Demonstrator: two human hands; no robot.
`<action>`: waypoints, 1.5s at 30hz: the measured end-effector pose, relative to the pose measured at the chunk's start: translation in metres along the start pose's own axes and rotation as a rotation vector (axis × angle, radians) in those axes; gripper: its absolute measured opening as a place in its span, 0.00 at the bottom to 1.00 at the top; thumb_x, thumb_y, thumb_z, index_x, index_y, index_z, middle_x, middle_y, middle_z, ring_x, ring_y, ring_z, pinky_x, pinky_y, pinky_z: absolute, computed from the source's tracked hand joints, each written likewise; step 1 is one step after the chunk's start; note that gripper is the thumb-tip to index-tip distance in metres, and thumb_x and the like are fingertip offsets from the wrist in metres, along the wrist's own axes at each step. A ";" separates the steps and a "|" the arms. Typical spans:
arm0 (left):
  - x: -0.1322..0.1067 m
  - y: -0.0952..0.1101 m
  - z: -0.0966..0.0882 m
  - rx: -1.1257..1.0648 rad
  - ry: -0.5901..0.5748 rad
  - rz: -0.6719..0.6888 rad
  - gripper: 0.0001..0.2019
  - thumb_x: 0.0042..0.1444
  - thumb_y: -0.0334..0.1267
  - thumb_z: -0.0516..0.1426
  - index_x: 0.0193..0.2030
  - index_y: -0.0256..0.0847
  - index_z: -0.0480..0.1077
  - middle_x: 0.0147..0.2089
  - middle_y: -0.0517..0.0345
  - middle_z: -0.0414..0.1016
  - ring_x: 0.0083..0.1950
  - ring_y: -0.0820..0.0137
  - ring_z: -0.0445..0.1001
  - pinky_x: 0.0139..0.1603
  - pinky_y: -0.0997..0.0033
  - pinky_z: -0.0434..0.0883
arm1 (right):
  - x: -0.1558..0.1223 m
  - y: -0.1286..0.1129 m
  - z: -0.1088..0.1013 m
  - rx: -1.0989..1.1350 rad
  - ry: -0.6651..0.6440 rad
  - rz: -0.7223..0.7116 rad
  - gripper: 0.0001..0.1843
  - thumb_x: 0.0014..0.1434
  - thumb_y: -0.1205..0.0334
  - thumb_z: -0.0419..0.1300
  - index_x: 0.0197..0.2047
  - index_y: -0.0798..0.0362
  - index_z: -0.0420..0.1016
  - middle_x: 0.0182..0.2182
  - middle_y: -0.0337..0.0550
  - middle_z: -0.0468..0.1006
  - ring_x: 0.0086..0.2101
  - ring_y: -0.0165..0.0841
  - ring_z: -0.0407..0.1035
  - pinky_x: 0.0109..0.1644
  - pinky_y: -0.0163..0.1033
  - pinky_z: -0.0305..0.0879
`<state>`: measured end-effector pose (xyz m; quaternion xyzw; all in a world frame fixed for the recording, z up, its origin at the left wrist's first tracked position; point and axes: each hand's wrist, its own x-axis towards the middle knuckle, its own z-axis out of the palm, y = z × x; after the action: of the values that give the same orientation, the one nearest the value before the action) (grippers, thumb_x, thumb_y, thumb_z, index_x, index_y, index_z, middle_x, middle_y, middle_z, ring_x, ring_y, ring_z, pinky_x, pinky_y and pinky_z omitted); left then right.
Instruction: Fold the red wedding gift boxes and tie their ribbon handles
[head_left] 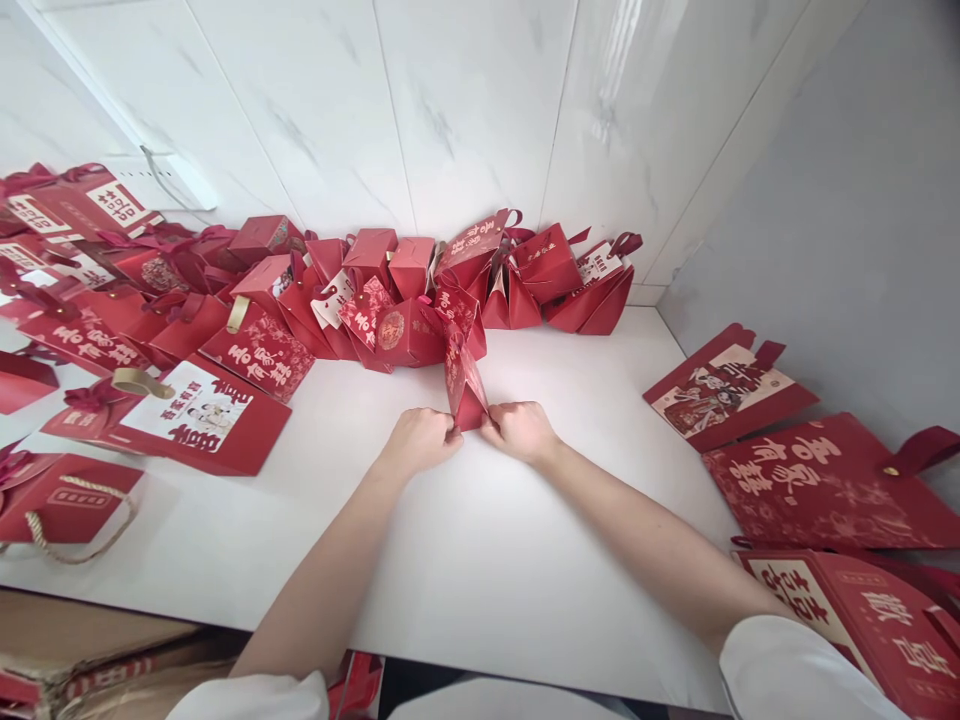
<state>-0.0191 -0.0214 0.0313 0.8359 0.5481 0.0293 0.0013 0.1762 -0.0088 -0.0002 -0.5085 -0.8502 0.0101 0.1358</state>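
Note:
A small red gift box (469, 390), pointed at its top and patterned on one side, stands on the white table between my hands. My left hand (424, 440) is closed, its fingers gripping the box's lower left corner. On the opposite lower corner, my right hand (521, 430) is closed too, knuckles toward the box. Both thumbs are mostly hidden. Just behind it, a red box with a round gold emblem (409, 333) touches a crowd of other boxes.
Folded red boxes pile up along the tiled wall (480, 100) and to the left. A large box with a couple's picture (202, 415) lies left. Flat red boxes (825, 480) lean against the grey panel (840, 200). Cardboard (90, 640) sits below the table's front edge.

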 end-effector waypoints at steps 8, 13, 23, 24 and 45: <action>-0.003 -0.003 -0.013 -0.046 0.186 -0.011 0.14 0.60 0.46 0.51 0.31 0.42 0.71 0.27 0.58 0.76 0.26 0.68 0.72 0.28 0.69 0.57 | -0.002 -0.010 0.005 0.048 0.277 -0.031 0.21 0.67 0.52 0.47 0.32 0.55 0.73 0.26 0.42 0.78 0.25 0.29 0.70 0.28 0.37 0.45; -0.001 0.011 -0.007 0.032 0.233 -0.119 0.11 0.58 0.42 0.51 0.34 0.39 0.71 0.28 0.54 0.77 0.27 0.64 0.74 0.28 0.68 0.56 | 0.000 -0.013 0.008 0.029 0.294 -0.050 0.19 0.66 0.54 0.49 0.32 0.57 0.72 0.26 0.43 0.78 0.24 0.30 0.70 0.27 0.37 0.44; 0.000 0.024 -0.005 0.068 0.186 -0.219 0.15 0.60 0.42 0.49 0.38 0.36 0.74 0.29 0.48 0.77 0.29 0.61 0.76 0.29 0.68 0.58 | 0.001 -0.013 0.014 0.037 0.263 -0.067 0.18 0.67 0.55 0.47 0.34 0.57 0.70 0.25 0.42 0.77 0.23 0.29 0.70 0.27 0.37 0.44; 0.000 0.024 -0.004 0.067 0.183 -0.229 0.15 0.60 0.42 0.50 0.38 0.36 0.74 0.29 0.48 0.77 0.29 0.61 0.76 0.28 0.68 0.58 | 0.001 -0.013 0.014 0.040 0.260 -0.070 0.18 0.67 0.55 0.47 0.33 0.56 0.70 0.25 0.42 0.77 0.24 0.28 0.70 0.27 0.37 0.44; -0.001 0.022 -0.006 0.050 0.179 -0.137 0.13 0.61 0.41 0.48 0.40 0.38 0.72 0.27 0.52 0.76 0.26 0.64 0.74 0.27 0.69 0.55 | 0.005 -0.009 0.005 -0.060 0.325 -0.040 0.17 0.64 0.55 0.49 0.32 0.57 0.71 0.23 0.46 0.77 0.24 0.32 0.68 0.28 0.39 0.44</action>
<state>0.0000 -0.0312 0.0375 0.7902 0.6026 0.0900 -0.0668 0.1644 -0.0081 -0.0028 -0.4901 -0.8271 -0.1002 0.2563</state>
